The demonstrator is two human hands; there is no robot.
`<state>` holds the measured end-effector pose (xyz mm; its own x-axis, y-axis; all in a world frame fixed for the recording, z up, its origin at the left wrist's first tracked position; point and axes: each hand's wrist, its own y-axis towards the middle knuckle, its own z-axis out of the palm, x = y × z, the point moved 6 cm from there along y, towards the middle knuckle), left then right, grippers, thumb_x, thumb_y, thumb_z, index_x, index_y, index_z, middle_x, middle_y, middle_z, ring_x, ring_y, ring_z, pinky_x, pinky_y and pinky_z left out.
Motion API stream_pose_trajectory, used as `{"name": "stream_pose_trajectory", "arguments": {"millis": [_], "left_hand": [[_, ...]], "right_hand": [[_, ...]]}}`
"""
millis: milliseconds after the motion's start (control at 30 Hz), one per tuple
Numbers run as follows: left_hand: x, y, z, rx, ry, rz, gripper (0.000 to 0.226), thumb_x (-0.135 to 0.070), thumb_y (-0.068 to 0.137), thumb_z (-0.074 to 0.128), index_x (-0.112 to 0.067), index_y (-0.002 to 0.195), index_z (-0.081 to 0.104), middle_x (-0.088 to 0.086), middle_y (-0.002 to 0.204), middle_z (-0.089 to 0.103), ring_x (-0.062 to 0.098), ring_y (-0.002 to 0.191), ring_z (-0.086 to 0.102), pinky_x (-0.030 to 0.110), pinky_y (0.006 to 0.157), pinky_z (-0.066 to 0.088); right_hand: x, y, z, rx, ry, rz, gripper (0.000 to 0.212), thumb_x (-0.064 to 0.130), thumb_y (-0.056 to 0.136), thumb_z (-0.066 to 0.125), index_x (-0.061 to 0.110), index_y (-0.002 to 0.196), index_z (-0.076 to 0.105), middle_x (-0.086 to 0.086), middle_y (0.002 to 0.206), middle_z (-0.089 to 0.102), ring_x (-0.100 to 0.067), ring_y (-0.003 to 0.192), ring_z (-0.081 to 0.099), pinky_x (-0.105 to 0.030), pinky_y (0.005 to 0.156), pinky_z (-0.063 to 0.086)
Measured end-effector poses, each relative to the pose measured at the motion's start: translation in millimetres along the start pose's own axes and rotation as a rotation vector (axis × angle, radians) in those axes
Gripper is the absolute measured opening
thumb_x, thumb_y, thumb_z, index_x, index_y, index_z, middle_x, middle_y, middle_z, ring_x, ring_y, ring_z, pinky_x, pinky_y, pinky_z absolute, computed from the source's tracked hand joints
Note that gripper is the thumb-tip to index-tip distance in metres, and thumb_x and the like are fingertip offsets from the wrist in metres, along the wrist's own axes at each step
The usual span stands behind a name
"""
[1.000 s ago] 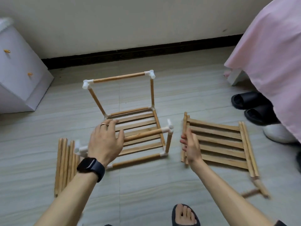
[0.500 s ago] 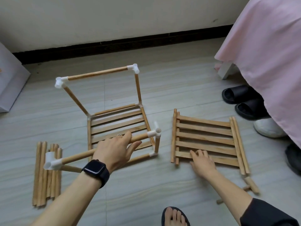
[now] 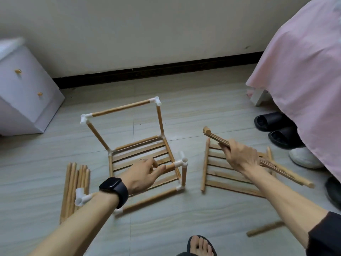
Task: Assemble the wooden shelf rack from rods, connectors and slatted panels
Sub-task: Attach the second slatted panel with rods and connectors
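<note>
L hand (image 3: 142, 174) grips front top rod (image 3: 168, 168) of half-built rack (image 3: 159, 119) on floor (image 3: 203, 111); R hand (image 3: 239, 156) holds a slatted panel (image 3: 215, 135) tilted, raised above 2nd panel (image 3: 221, 175) lying flat. Spare rods (image 3: 73, 182) lie left of rack

The person wore a black smartwatch (image 3: 113, 189) with a rounded rectangular dark screen and a wide black band on the left wrist. A thin ring (image 3: 141, 159) was on one finger of the left hand (image 3: 142, 175). A dark sleeve (image 3: 325, 235) covered the right arm near the elbow, and a black open-toe sandal (image 3: 190, 243) was on one foot.
</note>
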<state>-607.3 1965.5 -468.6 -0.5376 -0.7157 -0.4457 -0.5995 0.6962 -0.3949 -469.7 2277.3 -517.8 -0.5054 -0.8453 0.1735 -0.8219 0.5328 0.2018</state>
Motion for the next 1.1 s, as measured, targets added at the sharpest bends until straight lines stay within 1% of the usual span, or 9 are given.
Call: {"name": "stream_pose_trajectory", "arguments": {"millis": [133,233,333,500,567,700,867,1000,1100], "left_hand": [[-19.9,-12.5,-49.5,-0.081,-0.352,-0.074,0.076,-0.077,0.085,0.025,-0.025,0.132,0.054,-0.004,0.122,0.061,0.015,0.109,0.059,0.034,0.092,0.047],[-28.9,-19.4,-78.4,-0.105,-0.809,-0.133,0.063,-0.072,0.094,0.030,-0.023,0.124,0.057,0.002,0.116,0.067,0.019,0.101,0.067,0.036,0.081,0.055],[-22.2,-32.4,-97.3,-0.254,-1.014,-0.149,0.038,-0.056,0.102,0.041,-0.023,0.109,0.057,0.008,0.105,0.073,0.019,0.084,0.073,0.031,0.063,0.059],[37.5,-67.9,-107.2,-0.639,-1.086,-0.263,0.036,-0.048,0.102,0.045,-0.015,0.114,0.055,0.010,0.102,0.067,0.027,0.091,0.071,0.039,0.073,0.062],[63.8,-89.7,-113.3,-0.783,-1.003,-0.310,0.038,-0.055,0.100,0.045,-0.020,0.109,0.059,0.008,0.097,0.069,0.025,0.084,0.072,0.041,0.073,0.062],[109.3,-135.5,-124.0,-0.980,-0.836,-0.367,0.041,-0.067,0.095,0.044,-0.028,0.095,0.058,0.002,0.086,0.068,0.013,0.062,0.071,0.031,0.055,0.059],[147.2,-157.3,-120.2,-0.990,-0.897,-0.359,0.038,-0.068,0.092,0.047,-0.033,0.104,0.056,0.001,0.097,0.068,0.016,0.063,0.074,0.041,0.065,0.062],[149.8,-147.3,-114.2,-0.945,-0.940,-0.319,0.046,-0.068,0.090,0.051,-0.028,0.112,0.059,0.002,0.101,0.067,0.020,0.064,0.074,0.036,0.059,0.061],[141.2,-131.3,-115.4,-0.906,-0.970,-0.273,0.051,-0.065,0.090,0.054,-0.025,0.122,0.059,0.000,0.101,0.067,0.021,0.063,0.074,0.026,0.052,0.056]], "right_hand": [[68.2,-8.6,-79.9,-0.404,0.068,-0.290,0.043,0.043,0.101,0.045,0.008,0.083,0.061,-0.009,0.060,0.059,-0.033,0.043,0.055,-0.032,0.038,0.038],[139.6,-24.9,-113.9,-0.581,0.054,-0.630,0.027,0.031,0.101,0.051,0.011,0.083,0.056,-0.005,0.061,0.051,-0.022,0.043,0.046,-0.031,0.037,0.036],[202.9,-37.4,-127.4,-0.648,-0.026,-0.797,0.016,0.020,0.100,0.058,0.015,0.090,0.047,-0.002,0.065,0.048,-0.017,0.049,0.041,-0.032,0.040,0.036],[276.1,-40.7,-129.5,-0.582,-0.020,-0.929,0.010,0.018,0.093,0.068,0.013,0.094,0.058,-0.005,0.076,0.059,-0.020,0.060,0.054,-0.035,0.049,0.046],[294.9,-40.5,-127.5,-0.495,-0.006,-0.963,0.020,0.035,0.097,0.059,0.016,0.101,0.066,-0.007,0.094,0.064,-0.024,0.080,0.061,-0.037,0.063,0.052],[286.9,-36.0,-117.8,-0.324,0.124,-0.844,0.064,0.066,0.091,0.053,0.016,0.131,0.058,-0.010,0.137,0.055,-0.030,0.131,0.048,-0.047,0.102,0.046],[225.0,-1.7,-95.3,-0.046,0.388,-0.232,0.077,0.066,0.094,0.051,0.018,0.151,0.035,-0.013,0.156,0.034,-0.032,0.140,0.035,-0.052,0.107,0.038],[204.7,9.1,-57.5,0.403,0.798,0.102,0.065,0.064,0.100,0.039,0.018,0.145,0.039,-0.012,0.135,0.057,-0.027,0.113,0.057,-0.038,0.083,0.051],[192.7,13.3,-40.7,0.360,0.870,0.174,0.052,0.059,0.103,0.033,0.014,0.122,0.049,-0.007,0.106,0.060,-0.026,0.098,0.060,-0.045,0.082,0.052]]}}
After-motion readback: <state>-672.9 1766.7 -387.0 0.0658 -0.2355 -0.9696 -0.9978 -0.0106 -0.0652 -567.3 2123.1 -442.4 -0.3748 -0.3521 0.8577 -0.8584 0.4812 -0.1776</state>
